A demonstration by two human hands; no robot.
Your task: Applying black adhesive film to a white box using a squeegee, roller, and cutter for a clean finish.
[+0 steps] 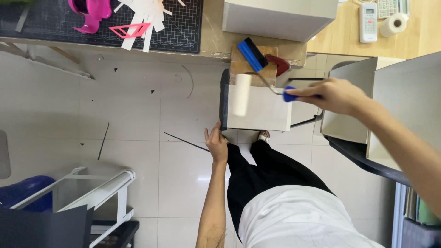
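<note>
Near the frame's centre, a small white paint roller [241, 94] lying on the pale face of a box-like panel [262, 110]; long axis of the roller's sleeve running up and down the frame, slightly tilted, upper end near the panel's top edge, lower end about mid-panel; wire frame bending off to the right into a blue handle [290, 94], handle's axis roughly level, pointing right toward the grip.

Right hand [333, 95] right of centre, closed around the blue handle, fingers curled over it, knuckles up; forearm stretching away toward the lower right corner, bare, long diagonal.

Left hand [217, 141] just below the panel's lower left corner, fingers narrow and pointing up the frame, tips touching the dark left edge [223, 103] of the panel; holding nothing else visible; forearm dropping straight down to the bottom edge.

Above the panel, a blue squeegee [251, 54] lying slantwise on a brown block [268, 69], just beside a dark red piece [279, 63]; upper left, a dark cutting mat [183, 27] with white strips [142, 18] and pink pieces [92, 14]; upper right, a white remote [368, 22] and a roll of tape [394, 24] on a wooden table [340, 43]; below, black trousers [266, 174] over a tiled floor [138, 119].
</note>
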